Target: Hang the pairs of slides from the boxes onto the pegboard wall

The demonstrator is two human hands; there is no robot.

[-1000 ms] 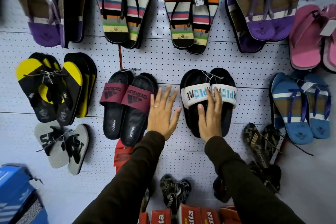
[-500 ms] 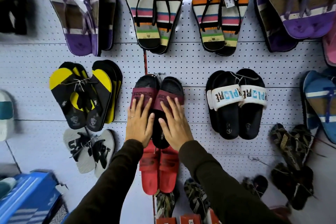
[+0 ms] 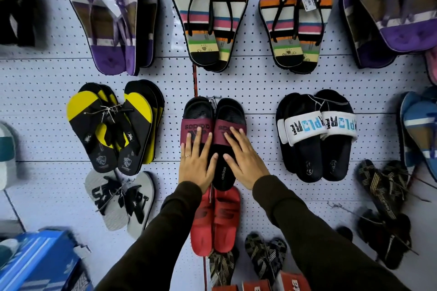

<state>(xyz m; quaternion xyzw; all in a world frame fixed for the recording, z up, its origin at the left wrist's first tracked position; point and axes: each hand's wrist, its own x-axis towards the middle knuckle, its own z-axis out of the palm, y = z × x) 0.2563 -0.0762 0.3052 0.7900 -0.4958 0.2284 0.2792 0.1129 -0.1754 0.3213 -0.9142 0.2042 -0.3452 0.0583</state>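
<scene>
A pair of black slides with maroon straps point(image 3: 224, 111) hangs from a hook on the white pegboard wall point(image 3: 257, 82), at the centre of the head view. My left hand point(image 3: 196, 163) lies flat on the left slide, fingers spread over its strap. My right hand point(image 3: 243, 160) lies flat on the right slide, fingertips on the maroon strap. Neither hand grips anything. To the right hangs a black pair with white lettered straps point(image 3: 316, 134). A red pair point(image 3: 217, 220) hangs just below my hands.
Striped flip-flops point(image 3: 208, 19), purple ones point(image 3: 111, 21) and a yellow-and-black pair point(image 3: 113, 125) fill the wall around. A grey pair point(image 3: 120, 201) hangs lower left. A blue shoe box point(image 3: 42, 262) sits bottom left; red boxes point(image 3: 257, 284) line the bottom edge.
Both hands moved left from the white-strapped black pair onto the maroon-strapped slides, which now hang straighter. The view also shifted left with them.
</scene>
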